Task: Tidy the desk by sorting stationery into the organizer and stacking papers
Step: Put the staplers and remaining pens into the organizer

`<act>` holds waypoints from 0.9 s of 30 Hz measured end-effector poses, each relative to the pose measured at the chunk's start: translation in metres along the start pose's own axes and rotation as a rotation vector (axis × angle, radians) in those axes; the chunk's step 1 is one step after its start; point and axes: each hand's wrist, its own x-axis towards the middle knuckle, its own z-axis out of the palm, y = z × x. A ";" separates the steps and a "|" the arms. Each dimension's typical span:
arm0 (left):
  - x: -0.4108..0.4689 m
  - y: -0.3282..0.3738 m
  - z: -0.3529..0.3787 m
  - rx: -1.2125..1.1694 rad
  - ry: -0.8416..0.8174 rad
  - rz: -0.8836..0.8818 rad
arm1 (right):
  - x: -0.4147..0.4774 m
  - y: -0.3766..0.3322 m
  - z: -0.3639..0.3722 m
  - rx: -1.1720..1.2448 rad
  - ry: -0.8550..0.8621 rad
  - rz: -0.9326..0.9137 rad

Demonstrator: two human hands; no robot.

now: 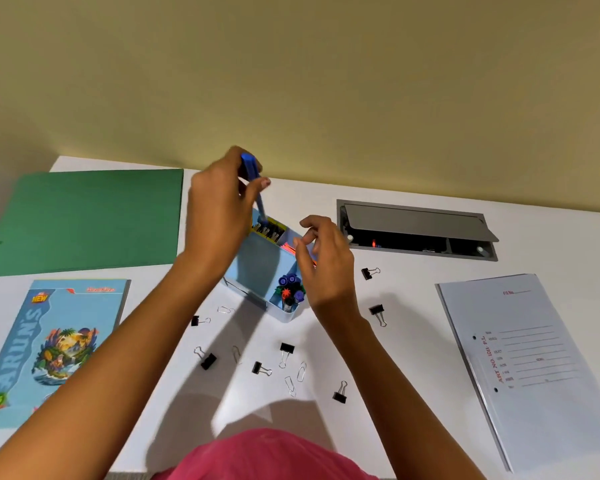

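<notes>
Left hand (222,206) gripping blue pen (254,183) between thumb and fingers, holding it tip-down into far compartment of pale-blue desk organizer (260,265) at desk centre. Right hand (326,261) hovering at organizer's right side, fingers loosely curling, gripping nothing visible. Black binder clips (286,348) and wire paper clips (290,385) lying scattered on white desk (413,341) nearer person. Green folder (90,220) lying far left, white file (534,358) lying right.

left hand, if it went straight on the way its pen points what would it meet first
Probably the black binder clips in the far compartment of the organizer: the left hand grips the blue pen tip-down right over them. Depth is unclear, so the tip may already touch them.
</notes>
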 end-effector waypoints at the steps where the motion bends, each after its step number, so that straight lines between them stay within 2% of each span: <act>1: 0.007 -0.009 -0.001 0.049 0.001 -0.010 | -0.001 -0.001 0.002 -0.005 0.004 -0.006; 8: 0.021 -0.062 0.022 0.192 -0.175 -0.127 | 0.000 -0.001 0.030 -0.005 -0.042 -0.015; 13: 0.019 -0.081 0.032 0.183 -0.273 -0.144 | 0.009 -0.003 0.054 -0.058 -0.175 0.083; 16: 0.018 -0.085 0.028 0.120 -0.227 -0.139 | 0.016 -0.005 0.068 -0.113 -0.307 0.159; 18: 0.017 -0.085 0.021 0.074 -0.176 -0.142 | 0.019 -0.006 0.078 -0.136 -0.335 0.190; 22: 0.007 -0.091 0.006 -0.005 -0.109 -0.186 | 0.019 -0.009 0.097 -0.093 -0.325 0.233; 27: -0.022 -0.100 -0.005 -0.130 -0.081 -0.305 | 0.013 -0.024 0.113 0.018 -0.264 0.172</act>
